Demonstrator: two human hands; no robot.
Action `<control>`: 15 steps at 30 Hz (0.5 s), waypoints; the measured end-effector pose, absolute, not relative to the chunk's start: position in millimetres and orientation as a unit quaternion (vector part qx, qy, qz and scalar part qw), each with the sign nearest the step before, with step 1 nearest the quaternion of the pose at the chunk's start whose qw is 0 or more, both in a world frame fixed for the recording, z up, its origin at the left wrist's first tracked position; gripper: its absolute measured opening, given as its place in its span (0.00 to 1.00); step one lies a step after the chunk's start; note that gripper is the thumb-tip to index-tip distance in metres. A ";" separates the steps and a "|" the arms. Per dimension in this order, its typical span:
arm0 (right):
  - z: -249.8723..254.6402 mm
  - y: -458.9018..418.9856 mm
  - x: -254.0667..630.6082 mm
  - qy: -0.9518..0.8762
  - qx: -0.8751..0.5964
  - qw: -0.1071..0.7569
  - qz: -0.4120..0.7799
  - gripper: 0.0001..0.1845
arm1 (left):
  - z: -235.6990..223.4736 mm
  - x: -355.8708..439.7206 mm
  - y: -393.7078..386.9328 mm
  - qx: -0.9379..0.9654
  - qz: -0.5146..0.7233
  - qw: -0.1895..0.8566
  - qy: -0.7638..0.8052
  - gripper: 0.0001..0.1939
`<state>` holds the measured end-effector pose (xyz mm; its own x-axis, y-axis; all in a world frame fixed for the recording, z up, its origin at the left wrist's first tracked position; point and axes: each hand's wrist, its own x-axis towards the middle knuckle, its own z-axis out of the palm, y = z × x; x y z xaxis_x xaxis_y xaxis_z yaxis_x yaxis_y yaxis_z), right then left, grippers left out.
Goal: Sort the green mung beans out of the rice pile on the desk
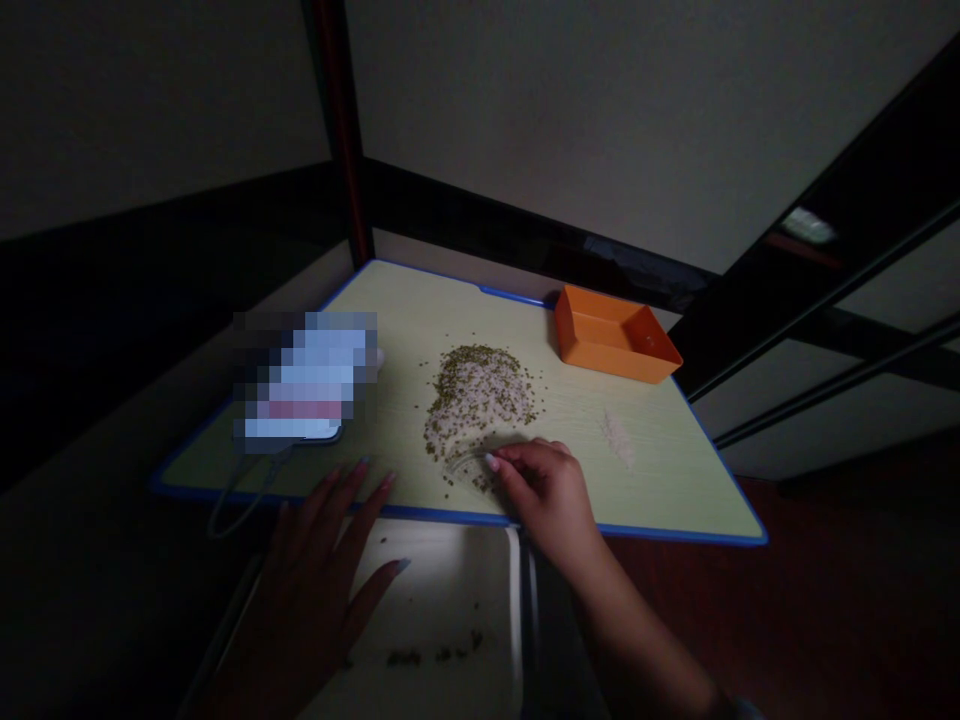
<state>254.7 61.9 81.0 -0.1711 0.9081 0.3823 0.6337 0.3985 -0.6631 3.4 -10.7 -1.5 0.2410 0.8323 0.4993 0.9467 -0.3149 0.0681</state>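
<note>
On the pale green table (405, 300) lies a pile of small dark green beans mixed with whitish grains (484, 390). My right hand (551, 490) pinches a thin, clear, curved piece (469, 462) at the near side of the pile. Some beans show in or under that piece; I cannot tell which. Fingers spread, my left hand (319, 570) is at the table's near blue edge and holds nothing. Below that edge is a white tray (514, 600) with scattered dark bits in it, partly behind my left hand.
An orange open-topped box (600, 355) stands at the back right. Near the right side lies a small patch of whitish grains (619, 440). A blurred-out lit screen (311, 385) is at the left, with a cable (240, 490) running beside it. Walls close in behind the table.
</note>
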 end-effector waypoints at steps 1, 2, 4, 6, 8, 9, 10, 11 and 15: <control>80.8 62.1 254.6 -0.745 -0.517 0.381 0.181 0.07 | -1.1 3.3 -10.8 -0.779 -0.229 0.122 -0.571 0.37; 80.7 62.0 254.5 -0.745 -0.517 0.380 0.182 0.07 | -0.6 3.1 -10.7 -0.780 -0.227 0.121 -0.571 0.37; 80.3 61.4 254.6 -0.745 -0.515 0.381 0.188 0.07 | 0.5 3.1 -10.7 -0.779 -0.223 0.128 -0.571 0.37; 80.1 60.5 255.1 -0.742 -0.511 0.385 0.197 0.07 | 1.5 3.3 -10.7 -0.783 -0.215 0.134 -0.568 0.37; 80.0 59.5 255.9 -0.740 -0.506 0.391 0.207 0.07 | 2.0 3.9 -10.7 -0.783 -0.211 0.136 -0.569 0.37; 80.1 59.0 256.4 -0.740 -0.503 0.394 0.210 0.07 | 2.0 4.3 -10.6 -0.784 -0.211 0.138 -0.568 0.37; 80.4 58.5 256.8 -0.741 -0.500 0.395 0.213 0.07 | 1.8 4.7 -10.5 -0.782 -0.212 0.142 -0.568 0.37; 80.6 58.0 257.3 -0.744 -0.496 0.395 0.214 0.07 | 1.6 4.9 -10.4 -0.780 -0.216 0.147 -0.568 0.36; 81.4 56.3 259.2 -0.751 -0.485 0.394 0.213 0.08 | 0.5 4.4 -10.4 -0.780 -0.220 0.141 -0.568 0.36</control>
